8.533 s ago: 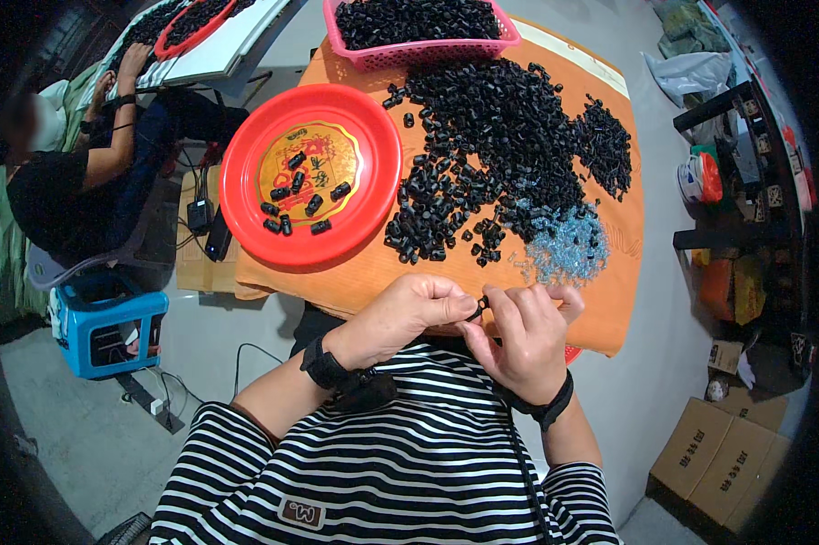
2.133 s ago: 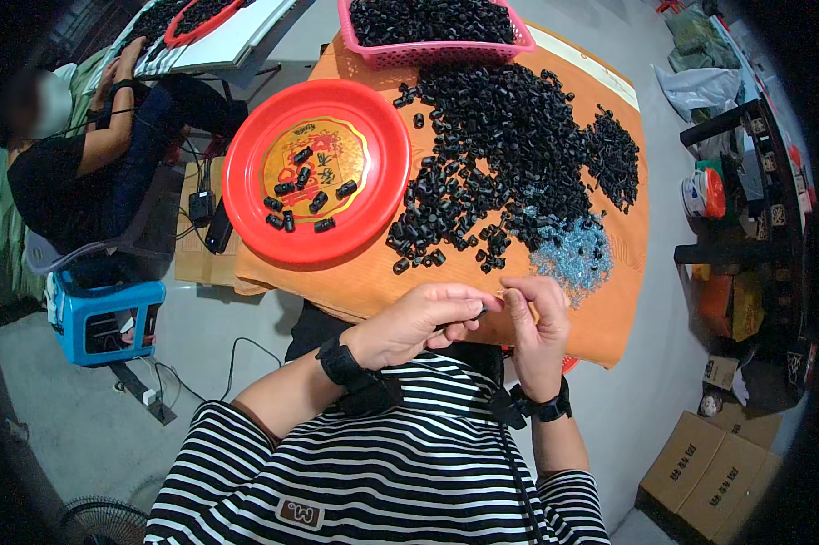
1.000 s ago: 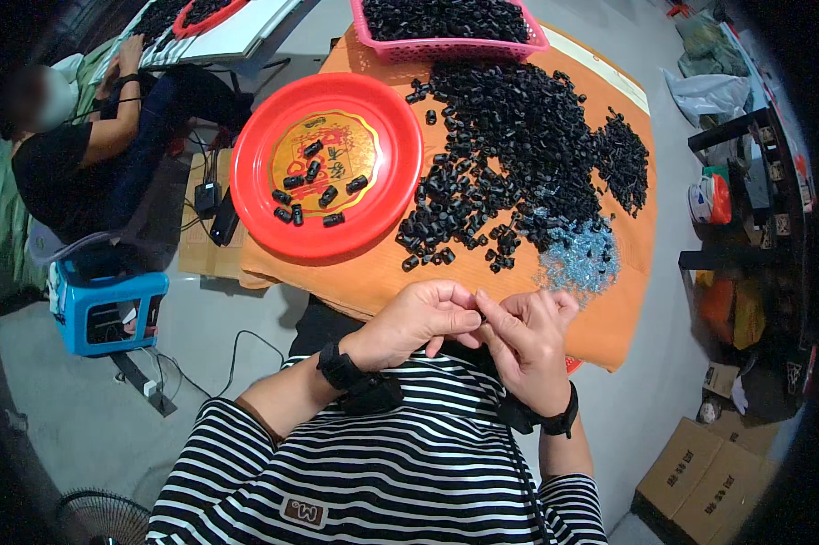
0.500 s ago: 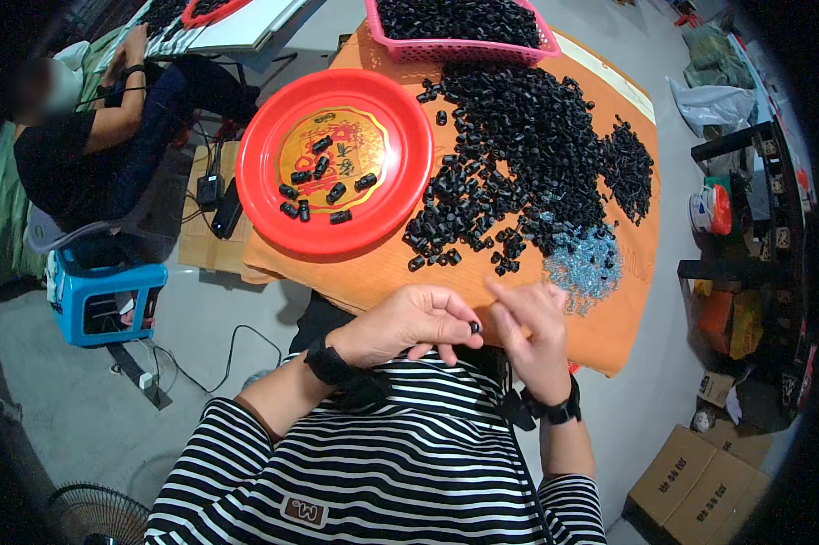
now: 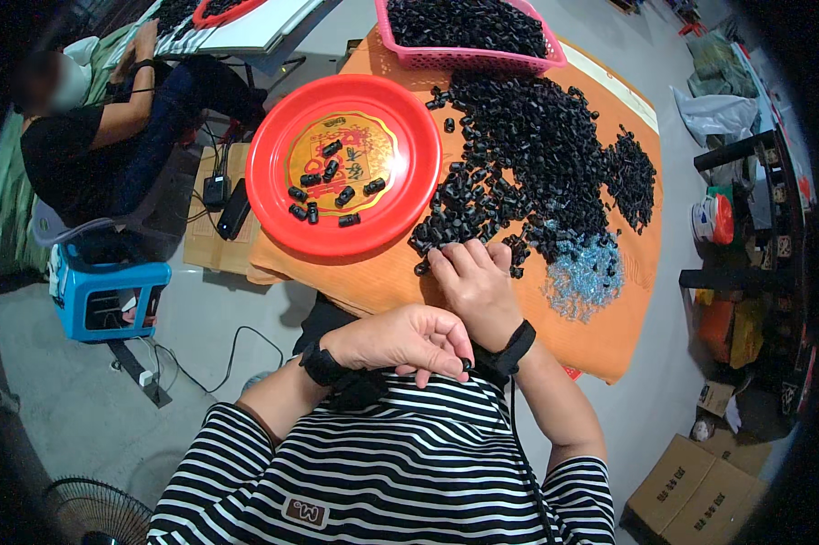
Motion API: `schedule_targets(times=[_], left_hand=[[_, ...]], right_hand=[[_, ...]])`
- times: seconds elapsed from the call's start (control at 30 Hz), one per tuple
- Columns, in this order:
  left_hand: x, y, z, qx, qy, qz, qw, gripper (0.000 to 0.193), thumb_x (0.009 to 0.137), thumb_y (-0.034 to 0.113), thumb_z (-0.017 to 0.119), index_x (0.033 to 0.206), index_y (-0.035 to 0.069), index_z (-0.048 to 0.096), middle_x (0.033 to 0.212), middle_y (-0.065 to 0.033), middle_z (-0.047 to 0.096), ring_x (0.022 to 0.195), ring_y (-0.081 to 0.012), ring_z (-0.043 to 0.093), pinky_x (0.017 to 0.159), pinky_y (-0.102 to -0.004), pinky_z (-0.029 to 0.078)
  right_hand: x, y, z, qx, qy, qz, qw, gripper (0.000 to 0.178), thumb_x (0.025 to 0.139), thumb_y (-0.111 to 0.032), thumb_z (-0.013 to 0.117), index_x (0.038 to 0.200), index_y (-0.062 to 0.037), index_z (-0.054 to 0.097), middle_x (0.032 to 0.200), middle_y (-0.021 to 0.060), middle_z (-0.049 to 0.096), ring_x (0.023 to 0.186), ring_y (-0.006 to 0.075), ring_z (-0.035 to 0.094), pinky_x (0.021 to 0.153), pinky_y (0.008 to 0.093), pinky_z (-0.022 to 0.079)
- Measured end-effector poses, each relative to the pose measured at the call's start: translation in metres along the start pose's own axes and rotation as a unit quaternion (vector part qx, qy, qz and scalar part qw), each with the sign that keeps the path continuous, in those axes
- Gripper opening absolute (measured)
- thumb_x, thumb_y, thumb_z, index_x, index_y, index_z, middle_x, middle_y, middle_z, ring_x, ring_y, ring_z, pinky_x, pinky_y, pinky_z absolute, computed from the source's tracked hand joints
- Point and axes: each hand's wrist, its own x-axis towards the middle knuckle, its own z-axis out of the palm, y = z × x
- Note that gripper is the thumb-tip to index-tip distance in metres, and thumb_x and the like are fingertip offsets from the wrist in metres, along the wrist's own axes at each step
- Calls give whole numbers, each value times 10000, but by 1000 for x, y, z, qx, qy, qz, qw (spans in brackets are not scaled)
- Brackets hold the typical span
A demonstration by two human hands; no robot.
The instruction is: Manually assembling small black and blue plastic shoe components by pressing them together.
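My left hand (image 5: pixel 405 343), low in front of my striped top, pinches a small black plastic part (image 5: pixel 467 364) between thumb and forefinger. My right hand (image 5: pixel 475 283) reaches past it, palm down, with its bent fingers apart at the near edge of a loose group of black plastic parts (image 5: pixel 459 211); its fingertips touch or hover over them. A large heap of smaller black pieces (image 5: pixel 537 136) spreads behind. Right of my right hand lies a pile of tiny clear-bluish pieces (image 5: pixel 580 283). Several black barrel-shaped pieces (image 5: pixel 345 195) lie in a round red tray (image 5: pixel 257 182) on the left.
An orange cloth (image 5: pixel 623 327) covers the table. At its far side stands a pink basket (image 5: pixel 482 62) filled with black pieces. Thin black pieces (image 5: pixel 632 182) form another pile at the right. Another person (image 5: pixel 83 145) sits at the left beside a blue stool (image 5: pixel 110 291). Cardboard boxes (image 5: pixel 700 490) sit lower right.
My right hand has moved from beside the left hand, forward and left to the black parts. My left hand has dropped slightly toward me, still pinching the small part.
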Motion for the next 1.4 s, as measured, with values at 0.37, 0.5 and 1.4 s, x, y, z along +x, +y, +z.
schedule_targets(times=[0.37, 0.5, 1.4], left_hand=[[3, -1, -3, 21, -4, -15, 1000, 237, 946, 209, 739, 1082, 34, 654, 918, -32, 728, 590, -49, 623, 453, -152, 402], [3, 0, -3, 28, -8, -18, 999, 203, 954, 180, 725, 1085, 39, 659, 972, -42, 747, 593, -43, 616, 460, -150, 405], [13, -4, -4, 28, -12, -29, 999, 260, 965, 224, 717, 1137, 48, 633, 1000, -46, 732, 644, -43, 642, 472, -136, 402]], right_hand=[[4, -6, 0, -21, -3, 10, 1000, 341, 798, -187, 674, 1122, -81, 671, 1015, 21, 638, 934, 186, 582, 837, 377, 374], [3, -6, 1, -41, -5, 5, 999, 355, 797, -200, 678, 1131, -80, 671, 1016, 17, 638, 934, 180, 582, 838, 376, 375], [-61, 29, -25, 87, 80, 151, 981, 369, 817, -40, 737, 1176, -85, 664, 935, 33, 677, 873, 201, 610, 870, 384, 349]])
